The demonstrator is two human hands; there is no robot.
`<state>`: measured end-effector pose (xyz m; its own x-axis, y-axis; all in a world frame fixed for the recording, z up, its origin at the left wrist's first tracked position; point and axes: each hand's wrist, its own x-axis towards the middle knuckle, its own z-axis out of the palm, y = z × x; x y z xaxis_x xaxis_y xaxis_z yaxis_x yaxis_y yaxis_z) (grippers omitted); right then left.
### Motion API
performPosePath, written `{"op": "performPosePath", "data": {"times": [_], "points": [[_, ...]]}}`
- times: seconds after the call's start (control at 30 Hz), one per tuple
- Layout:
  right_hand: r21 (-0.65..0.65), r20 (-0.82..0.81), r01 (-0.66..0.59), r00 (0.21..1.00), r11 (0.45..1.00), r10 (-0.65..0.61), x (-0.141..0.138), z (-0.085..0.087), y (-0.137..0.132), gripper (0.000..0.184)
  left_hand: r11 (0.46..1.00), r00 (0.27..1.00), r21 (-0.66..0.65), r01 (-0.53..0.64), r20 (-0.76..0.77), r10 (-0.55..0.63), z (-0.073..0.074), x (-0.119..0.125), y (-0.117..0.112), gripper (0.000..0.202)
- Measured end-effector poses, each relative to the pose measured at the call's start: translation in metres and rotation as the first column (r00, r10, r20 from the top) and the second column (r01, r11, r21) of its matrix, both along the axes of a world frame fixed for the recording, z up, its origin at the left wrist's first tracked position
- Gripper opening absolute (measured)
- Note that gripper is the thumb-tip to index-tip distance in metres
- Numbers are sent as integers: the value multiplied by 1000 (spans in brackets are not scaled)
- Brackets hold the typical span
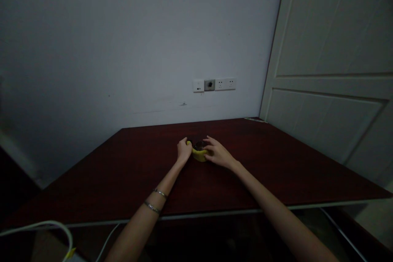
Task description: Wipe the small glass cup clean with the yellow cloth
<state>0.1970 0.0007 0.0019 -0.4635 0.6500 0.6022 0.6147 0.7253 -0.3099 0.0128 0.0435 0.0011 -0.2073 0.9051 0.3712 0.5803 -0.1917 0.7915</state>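
A yellow, curved banana (199,155) is held low over the dark red table, its middle sagging toward me. My left hand (184,150) is closed around its left end, thumb on top. My right hand (217,152) is at the other end, with the banana's tip between the thumb and a finger while the upper fingers stretch out. Between the hands, just behind the banana, is a small dark, glassy round thing (200,145); its kind is hard to make out in the dim light.
The dark red table (123,180) meets a pale wall with sockets and a switch (215,85) at the back. A panelled white door (331,69) rises along the right. White cables (58,223) hang by the front left edge. A thin strip (255,120) lies in the far right corner.
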Motion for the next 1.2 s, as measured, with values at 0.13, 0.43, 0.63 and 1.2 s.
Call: {"op": "performPosePath", "data": {"times": [0.13, 0.43, 0.63, 1.2], "points": [[-24, -32, -26, 999, 999, 25, -1, 3, -4, 14, 999, 998, -6, 51, 33, -51, 5, -4, -3, 52], [-81, -316, -29, 949, 996, 2, -6, 27, -22, 12, 991, 993, -77, 114, -3, -114, 39, -8, -76, 60], [-115, -413, -67, 911, 991, 14, -11, 46, -43, 15, 962, 959, -44, 269, -83, -272, 39, 5, -124, 67], [-568, -420, -342, 903, 749, 94, 22, 51, -20, 42, 724, 717, -32, 689, 174, -675, 65, 4, -64, 30]]}}
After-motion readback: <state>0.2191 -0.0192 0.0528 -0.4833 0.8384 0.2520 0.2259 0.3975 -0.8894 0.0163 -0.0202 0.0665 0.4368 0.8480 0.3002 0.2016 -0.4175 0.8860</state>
